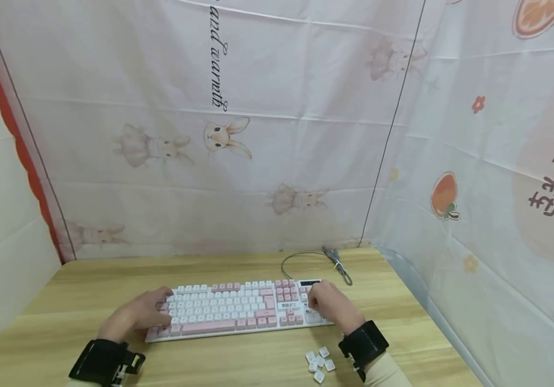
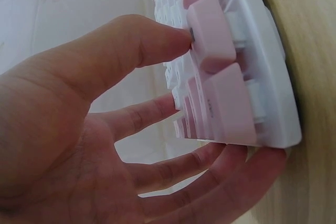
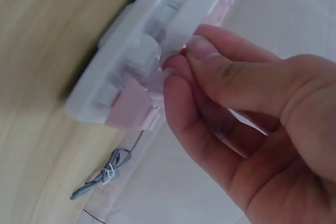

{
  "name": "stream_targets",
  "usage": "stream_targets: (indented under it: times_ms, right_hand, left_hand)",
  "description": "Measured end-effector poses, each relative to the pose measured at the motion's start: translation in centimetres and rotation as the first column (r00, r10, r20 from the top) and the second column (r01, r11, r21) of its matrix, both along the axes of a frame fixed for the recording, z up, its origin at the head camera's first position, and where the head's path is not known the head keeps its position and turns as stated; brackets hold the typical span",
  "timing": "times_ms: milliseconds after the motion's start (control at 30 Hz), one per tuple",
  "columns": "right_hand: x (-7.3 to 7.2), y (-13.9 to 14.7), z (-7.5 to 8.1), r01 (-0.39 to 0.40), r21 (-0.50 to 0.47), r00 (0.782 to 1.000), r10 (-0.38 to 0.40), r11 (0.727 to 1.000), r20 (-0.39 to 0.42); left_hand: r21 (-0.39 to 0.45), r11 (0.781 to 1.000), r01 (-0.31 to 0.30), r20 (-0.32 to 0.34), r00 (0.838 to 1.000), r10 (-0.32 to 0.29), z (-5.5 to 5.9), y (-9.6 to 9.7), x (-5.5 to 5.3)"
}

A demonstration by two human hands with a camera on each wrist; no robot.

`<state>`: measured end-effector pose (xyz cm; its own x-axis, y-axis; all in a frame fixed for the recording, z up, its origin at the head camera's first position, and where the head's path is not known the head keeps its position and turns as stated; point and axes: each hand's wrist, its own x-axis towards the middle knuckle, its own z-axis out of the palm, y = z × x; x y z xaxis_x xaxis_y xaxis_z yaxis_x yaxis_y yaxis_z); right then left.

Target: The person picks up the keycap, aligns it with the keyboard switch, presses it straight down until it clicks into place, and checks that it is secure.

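A white and pink keyboard (image 1: 223, 325) lies across the table. My left hand (image 1: 143, 312) holds its left end; in the left wrist view the thumb rests on a pink keycap (image 2: 212, 32) and the other fingers reach round the keyboard's end. Over the number pad at the right end is my right hand (image 1: 330, 301), its thumb and bent fingertips drawn together in a pinch at a pale keycap, mostly hidden by the fingers. Beside them in the right wrist view stand a tall pink keycap (image 3: 131, 106) and exposed key sockets (image 3: 142, 53).
Several loose white keycaps (image 1: 319, 361) lie on the wooden table (image 1: 228, 360), in front of the keyboard's right end. A grey cable (image 1: 338, 263), bundled with a tie, lies behind it. Printed cloth (image 1: 257, 161) hangs at the back and sides.
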<state>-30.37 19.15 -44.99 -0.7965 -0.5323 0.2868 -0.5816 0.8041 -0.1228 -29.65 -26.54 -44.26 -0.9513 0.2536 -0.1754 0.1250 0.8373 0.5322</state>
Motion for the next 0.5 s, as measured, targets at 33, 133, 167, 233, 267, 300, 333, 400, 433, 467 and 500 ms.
stream_targets:
  times_ms: [33, 133, 167, 233, 267, 300, 333, 400, 433, 467, 500]
  right_hand:
    - [0.0, 0.0, 0.2, 0.01, 0.0, 1.0, -0.01, 1.0, 0.008]
    - [0.5, -0.2, 0.8, 0.031, 0.001, 0.999, -0.031, 1.0, 0.024]
    - [0.7, -0.3, 1.1, 0.037, 0.001, 0.999, -0.037, 0.999, 0.031]
    - [1.1, -0.4, 1.5, 0.037, 0.009, 0.998, -0.038, 0.999, 0.046]
    - [1.3, -0.5, 1.8, 0.032, 0.016, 0.998, -0.033, 0.999, 0.059]
    - [1.6, -0.6, 2.0, 0.025, 0.024, 0.997, -0.027, 0.999, 0.078]
    - [1.8, -0.8, 2.2, 0.013, 0.03, 0.995, -0.016, 0.999, 0.1]
    - [2.2, -1.0, 2.7, -0.007, 0.042, 0.986, -0.001, 0.999, 0.166]
    - [2.5, -1.2, 2.9, -0.014, 0.045, 0.979, 0.004, 0.999, 0.204]
    - [2.7, -1.3, 3.1, -0.019, 0.046, 0.971, 0.008, 0.999, 0.241]
    - [2.9, -1.4, 3.3, -0.025, 0.043, 0.962, 0.013, 0.999, 0.272]
  left_hand:
    - [-0.003, 1.0, -0.004, 0.001, 1.0, 0.004, 0.1, 0.0, 0.0]
    - [-0.013, 1.0, -0.004, 0.002, 1.0, 0.004, 0.3, 0.1, 0.0]
    - [-0.013, 1.0, -0.004, 0.003, 1.0, 0.004, 0.3, 0.1, 0.0]
    - [-0.013, 1.0, -0.003, 0.008, 1.0, 0.003, 0.4, 0.1, 0.0]
    - [-0.012, 1.0, -0.004, 0.01, 1.0, 0.004, 0.4, 0.1, 0.1]
    - [-0.014, 1.0, -0.006, 0.013, 1.0, 0.006, 0.4, 0.1, 0.1]
    - [-0.016, 1.0, -0.009, 0.016, 1.0, 0.009, 0.4, 0.2, 0.1]
    - [-0.018, 1.0, -0.014, 0.023, 1.0, 0.015, 0.4, 0.2, 0.1]
    - [-0.019, 1.0, -0.015, 0.024, 1.0, 0.015, 0.3, 0.2, 0.1]
    - [-0.02, 1.0, -0.016, 0.024, 1.0, 0.017, 0.3, 0.2, 0.2]
    - [-0.021, 1.0, -0.017, 0.024, 1.0, 0.017, 0.3, 0.2, 0.2]
